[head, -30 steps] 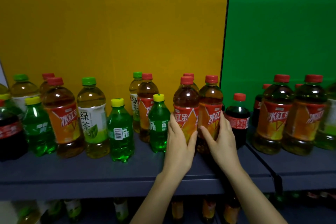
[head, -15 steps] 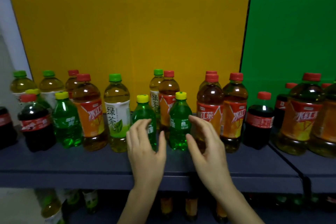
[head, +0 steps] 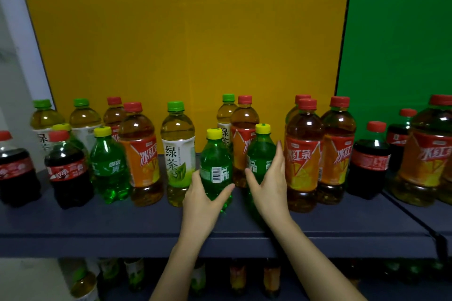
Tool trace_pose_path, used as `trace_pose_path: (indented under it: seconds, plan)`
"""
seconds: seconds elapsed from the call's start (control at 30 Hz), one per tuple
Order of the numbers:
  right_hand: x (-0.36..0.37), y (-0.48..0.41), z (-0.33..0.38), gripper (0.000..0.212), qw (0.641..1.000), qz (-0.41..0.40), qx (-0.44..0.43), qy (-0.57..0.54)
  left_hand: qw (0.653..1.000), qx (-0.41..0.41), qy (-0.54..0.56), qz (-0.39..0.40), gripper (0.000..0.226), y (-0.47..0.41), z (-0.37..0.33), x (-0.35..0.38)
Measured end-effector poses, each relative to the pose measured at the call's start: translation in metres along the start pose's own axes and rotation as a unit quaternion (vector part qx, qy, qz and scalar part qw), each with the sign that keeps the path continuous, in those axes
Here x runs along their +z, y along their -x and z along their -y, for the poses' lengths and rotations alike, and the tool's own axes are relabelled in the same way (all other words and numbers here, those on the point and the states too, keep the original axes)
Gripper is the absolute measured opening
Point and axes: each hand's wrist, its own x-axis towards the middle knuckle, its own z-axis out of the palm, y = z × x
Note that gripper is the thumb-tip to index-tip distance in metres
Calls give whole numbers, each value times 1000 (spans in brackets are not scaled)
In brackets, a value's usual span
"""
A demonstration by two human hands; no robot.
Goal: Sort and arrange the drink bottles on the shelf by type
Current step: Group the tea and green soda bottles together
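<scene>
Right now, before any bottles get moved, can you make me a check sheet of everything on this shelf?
surface: dark shelf board, with the bottles standing upright on it.
job's things: types are mixed: iced tea bottles, green tea bottles, cola bottles and green soda bottles.
clutter: nothing seen.
hands: left hand grips the barcode soda bottle. Right hand has its thumb and straight fingers either side of the neighbouring soda bottle; grip unclear.
cables: nothing seen.
surroundings: yellow back panel, green panel, more bottles below.
</scene>
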Motion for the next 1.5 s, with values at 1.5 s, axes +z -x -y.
trace_pose_path:
  seconds: [1.5]
  plan:
    - [-492,172,-65,59,952,-266,136,74,825,93,389,400,47,219,-283,302]
